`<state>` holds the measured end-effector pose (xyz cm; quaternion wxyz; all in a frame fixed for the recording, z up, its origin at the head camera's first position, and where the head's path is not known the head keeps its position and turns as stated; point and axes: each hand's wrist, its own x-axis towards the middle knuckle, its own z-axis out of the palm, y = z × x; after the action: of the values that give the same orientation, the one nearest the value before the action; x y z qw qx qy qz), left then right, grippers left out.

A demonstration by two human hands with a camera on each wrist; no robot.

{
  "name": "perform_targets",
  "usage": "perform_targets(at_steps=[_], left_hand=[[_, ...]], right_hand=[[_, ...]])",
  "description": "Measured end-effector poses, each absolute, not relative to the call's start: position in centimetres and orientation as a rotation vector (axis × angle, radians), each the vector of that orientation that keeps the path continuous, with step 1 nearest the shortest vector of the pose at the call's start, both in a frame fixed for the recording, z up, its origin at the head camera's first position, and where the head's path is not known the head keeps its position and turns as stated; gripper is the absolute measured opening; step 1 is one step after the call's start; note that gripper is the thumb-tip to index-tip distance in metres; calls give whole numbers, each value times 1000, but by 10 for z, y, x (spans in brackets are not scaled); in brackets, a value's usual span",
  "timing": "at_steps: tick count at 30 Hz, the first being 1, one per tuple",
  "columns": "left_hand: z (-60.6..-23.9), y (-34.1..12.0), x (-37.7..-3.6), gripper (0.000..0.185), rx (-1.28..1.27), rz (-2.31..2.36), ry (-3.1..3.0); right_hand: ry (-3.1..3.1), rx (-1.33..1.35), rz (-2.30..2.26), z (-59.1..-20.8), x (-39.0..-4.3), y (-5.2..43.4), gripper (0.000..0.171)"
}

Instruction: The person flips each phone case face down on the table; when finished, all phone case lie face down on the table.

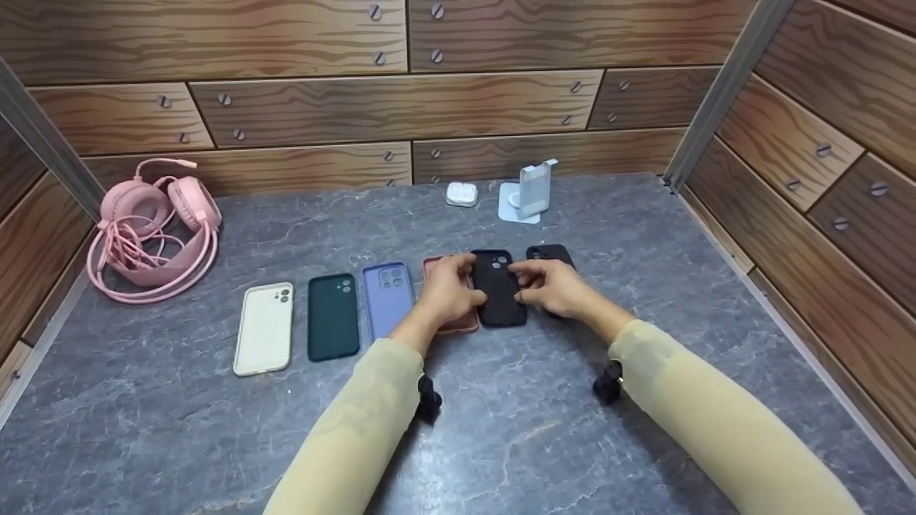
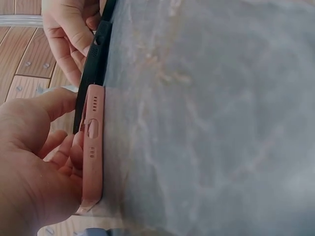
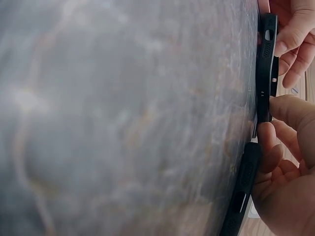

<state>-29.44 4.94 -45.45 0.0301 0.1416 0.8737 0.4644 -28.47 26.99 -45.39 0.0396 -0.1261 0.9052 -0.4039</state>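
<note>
A wide grey marble-patterned table (image 1: 644, 443) stands inside wooden-looking walls, and on its far left corner lies a pink padded headset (image 1: 154, 229) with its cable coiled, well apart from the work. Across the middle lies a row of soft phone cases, camera holes up: a cream one (image 1: 263, 327), a dark green one (image 1: 333, 316), a lavender one (image 1: 387, 297), a dusty pink one (image 1: 458, 323), a black silicone case (image 1: 499, 290) and one more black case (image 1: 549, 253) partly hidden. The person's left hand (image 1: 447, 290) lies over the pink case and its fingertips curl onto the left edge of the black silicone case; the right hand (image 1: 554, 286) pinches the right edge, probably to keep it straight in the row. Behind stand a white phone stand (image 1: 533, 189) and a small white earbud box (image 1: 461, 194).
</note>
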Motion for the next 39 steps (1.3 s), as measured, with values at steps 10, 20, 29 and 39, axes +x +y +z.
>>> perform_targets(at_steps=[10,20,29,39], left_hand=[[-449,53,-296,64,402,1496,2626],[-444,56,-293,67,412,1535,2632],[-457,55,-292,69,323,1942,2314],[-466,50,-292,70,355,2135,1984]], right_hand=[[2799,-378,-1208,-456,-285,269,50],[2800,-388,-1229,-457,-285,267,50],[2812,-399,-1228,-455,-285,267,49],[2878,-355,-1162,-452,-283,266,50]])
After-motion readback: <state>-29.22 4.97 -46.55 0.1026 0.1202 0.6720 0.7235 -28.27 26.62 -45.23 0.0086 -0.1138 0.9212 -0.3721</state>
